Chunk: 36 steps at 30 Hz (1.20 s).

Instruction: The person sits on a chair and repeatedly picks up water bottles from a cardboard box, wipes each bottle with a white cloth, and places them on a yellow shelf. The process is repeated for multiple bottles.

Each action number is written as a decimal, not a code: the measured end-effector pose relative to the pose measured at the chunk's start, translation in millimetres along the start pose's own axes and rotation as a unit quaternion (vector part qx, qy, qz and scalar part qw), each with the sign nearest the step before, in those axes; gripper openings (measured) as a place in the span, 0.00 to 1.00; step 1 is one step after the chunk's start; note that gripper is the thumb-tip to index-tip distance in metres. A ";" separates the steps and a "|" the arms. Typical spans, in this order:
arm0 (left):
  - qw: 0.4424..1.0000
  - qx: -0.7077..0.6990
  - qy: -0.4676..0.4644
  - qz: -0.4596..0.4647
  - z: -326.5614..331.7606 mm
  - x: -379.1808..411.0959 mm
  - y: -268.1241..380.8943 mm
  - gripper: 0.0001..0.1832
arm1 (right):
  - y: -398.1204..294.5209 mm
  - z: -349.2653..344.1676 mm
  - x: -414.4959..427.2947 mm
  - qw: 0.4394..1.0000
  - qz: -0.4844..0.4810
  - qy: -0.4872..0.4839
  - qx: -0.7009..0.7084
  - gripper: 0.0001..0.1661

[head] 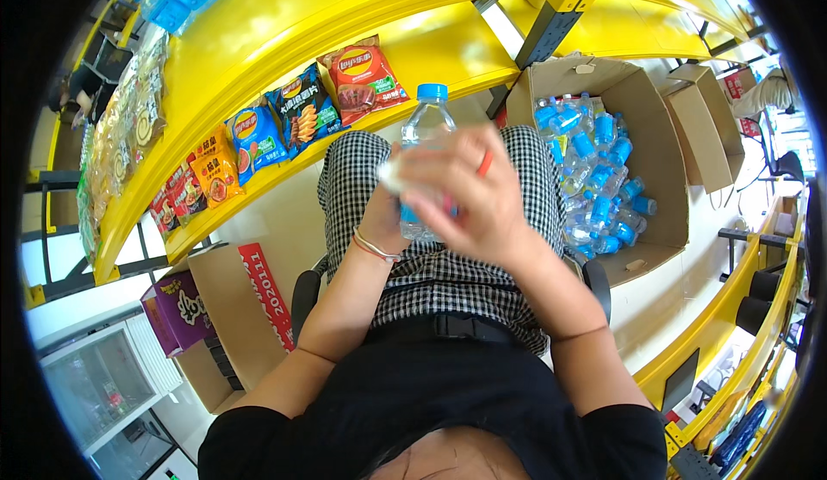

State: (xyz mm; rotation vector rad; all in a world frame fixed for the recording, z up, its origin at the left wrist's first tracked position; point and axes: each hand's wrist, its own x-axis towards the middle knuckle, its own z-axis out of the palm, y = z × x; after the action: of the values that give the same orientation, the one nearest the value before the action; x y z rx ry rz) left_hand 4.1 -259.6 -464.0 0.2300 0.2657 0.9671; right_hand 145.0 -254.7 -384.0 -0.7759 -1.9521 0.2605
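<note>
A clear plastic bottle (429, 122) with a blue cap and a blue label stands upright above my lap. My left hand (382, 216) grips its lower part from the left, mostly hidden behind my right hand. Motion blurs my right hand (475, 192), which has an orange-red ring on one finger and passes in front of the bottle's middle. A white wad (389, 175), tissue or cloth, is pinched in its fingertips; blur hides the exact material. Whether the wad touches the bottle cannot be told.
To the right stands an open cardboard box (669, 222) heaped with blue-labelled bottles (597, 176). Ahead, a yellow shelf (446, 60) bears Lay's chip bags (365, 79) and noodle packs (216, 170). At left is a carton (226, 305) beside a purple box (177, 312). Chair armrests flank me.
</note>
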 end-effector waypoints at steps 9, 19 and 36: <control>0.999 0.004 0.051 0.007 10.3 -6.0 6.3 0.28 | 0.7 14.6 -15.5 0.996 0.035 -0.080 0.011 0.12; 0.998 0.005 0.041 -0.045 26.0 -8.2 14.3 0.41 | -29.8 3.0 -27.1 0.998 -0.003 -0.032 0.047 0.14; 0.999 -0.002 0.011 -0.032 -4.5 -6.4 21.2 0.39 | -42.5 17.5 -46.5 0.996 0.013 -0.082 0.023 0.12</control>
State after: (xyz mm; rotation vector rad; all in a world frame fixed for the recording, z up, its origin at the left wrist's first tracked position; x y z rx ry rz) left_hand -17.3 -253.1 -461.0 0.2059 0.2889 0.9081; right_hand 127.3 -313.9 -405.5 -0.7695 -2.0823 0.3941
